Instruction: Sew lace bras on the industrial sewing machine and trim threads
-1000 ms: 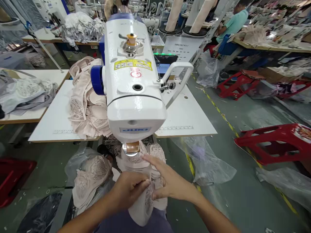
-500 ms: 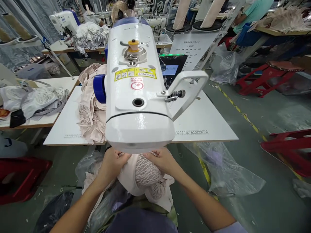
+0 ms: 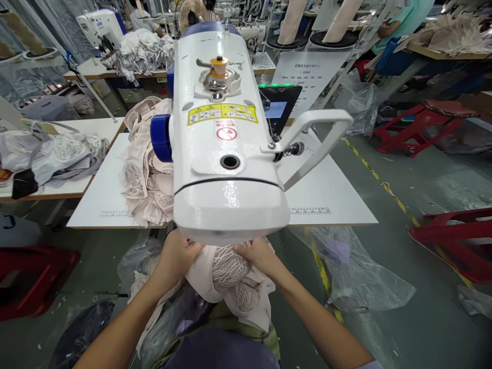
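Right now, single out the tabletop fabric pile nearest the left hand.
The beige pile on the white worktable, left of the sewing machine. It lies just beyond the left hand; the white piles and the far-right beige pile sit farther off.

lace garment (image 3: 229, 269): matt cloth, rough | sewing machine (image 3: 230, 207): smooth, glossy | stool (image 3: 49, 261): plastic | bag (image 3: 363, 279): crinkled plastic

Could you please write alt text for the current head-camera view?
A person's left hand and right hand hold a beige lace bra at the near end of a white sewing machine, which partly hides the grip. A heap of beige bras lies beside the machine on a white tabletop.
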A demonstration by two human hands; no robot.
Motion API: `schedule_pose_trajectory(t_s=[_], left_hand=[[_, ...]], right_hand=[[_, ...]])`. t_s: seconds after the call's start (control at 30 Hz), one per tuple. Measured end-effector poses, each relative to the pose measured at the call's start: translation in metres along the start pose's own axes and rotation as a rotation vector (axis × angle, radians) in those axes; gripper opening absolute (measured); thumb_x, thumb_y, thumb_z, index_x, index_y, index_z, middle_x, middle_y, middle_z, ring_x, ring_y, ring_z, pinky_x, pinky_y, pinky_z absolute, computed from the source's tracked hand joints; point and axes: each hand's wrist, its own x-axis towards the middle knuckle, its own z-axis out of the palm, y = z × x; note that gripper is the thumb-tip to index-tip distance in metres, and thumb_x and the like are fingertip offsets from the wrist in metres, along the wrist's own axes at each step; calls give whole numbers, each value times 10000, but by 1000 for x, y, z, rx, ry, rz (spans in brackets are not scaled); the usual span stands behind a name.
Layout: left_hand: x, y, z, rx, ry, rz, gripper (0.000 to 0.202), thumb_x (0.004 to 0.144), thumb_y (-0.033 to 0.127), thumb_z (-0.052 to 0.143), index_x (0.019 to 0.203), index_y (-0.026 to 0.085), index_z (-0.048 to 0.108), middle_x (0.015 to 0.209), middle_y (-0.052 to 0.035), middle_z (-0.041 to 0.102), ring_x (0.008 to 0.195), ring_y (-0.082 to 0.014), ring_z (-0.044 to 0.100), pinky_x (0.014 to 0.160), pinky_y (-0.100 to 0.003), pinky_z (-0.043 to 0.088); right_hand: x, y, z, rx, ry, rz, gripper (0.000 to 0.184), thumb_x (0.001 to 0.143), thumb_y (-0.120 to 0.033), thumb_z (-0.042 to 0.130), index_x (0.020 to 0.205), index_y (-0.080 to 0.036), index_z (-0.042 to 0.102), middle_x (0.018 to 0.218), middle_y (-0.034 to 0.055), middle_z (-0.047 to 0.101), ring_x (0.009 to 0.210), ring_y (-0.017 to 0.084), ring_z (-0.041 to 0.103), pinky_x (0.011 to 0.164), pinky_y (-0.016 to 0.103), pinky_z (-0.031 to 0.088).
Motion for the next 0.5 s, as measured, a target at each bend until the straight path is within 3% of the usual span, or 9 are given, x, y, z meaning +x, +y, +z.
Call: schedule_pose_trajectory(t_s=[0.1,0.2,0.3,0.4,0.5], left_hand=[[-2,-3,-5,-14,11,9,124,826,267,540,739,192,585,695,1,651,720,-169,573,664,-252,460],[-4,-6,-8,7,10,-14,123,831,265,537,734,195,564,658,12,599,685,-152,531,636,-241,421],[-6,-7,-9,78,18,-35,196,836,292,537,667,212,479,563,34,466,609,-139,450,577,-245,354],[-7,-5,-8,108,24,-40,276,844,317,533,638,226,374,543,54,356,552,-122,367,538,-253,283],[-8,-2,-6,121,24,-52,314,834,311,546,619,228,333,528,57,334,522,-117,350,519,-260,252]], right_hand=[[-19,37,16,241,-251,68,930,639,-834,710,1291,-186,573,1170,152,684,1042,310,658,928,447,521],[-41,63,29,449,-424,160,721,646,-666,836,1156,-191,653,1056,91,719,942,249,682,920,402,520],[-57,76,29,604,-306,301,526,655,-578,868,946,-178,686,838,28,713,782,191,678,830,346,533],[-64,78,22,640,-252,391,496,621,-579,885,788,-160,679,709,11,672,702,180,657,758,334,528],[-68,73,16,649,-230,416,441,635,-534,894,719,-154,687,671,6,658,678,164,643,768,323,512]])
